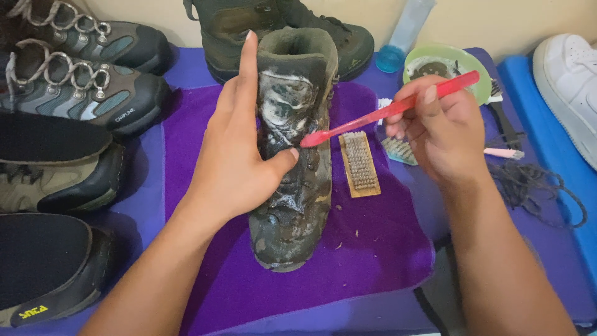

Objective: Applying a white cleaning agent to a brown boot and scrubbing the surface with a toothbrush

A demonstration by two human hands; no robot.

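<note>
While the left hand (233, 165) grips the soapy, mottled boot (295, 155) on purple cloth (373, 249), right hand (441, 134) fingers pinch a thin red toothbrush (388, 111).

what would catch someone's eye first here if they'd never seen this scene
A soapy, camouflage-patterned boot stands at the centre on a purple cloth, gripped by the left hand. The right hand holds a red toothbrush with its head against the boot's foamy front. A wooden brush lies beside the boot, a green bowl sits behind the right hand, and other shoes line the left side.
</note>
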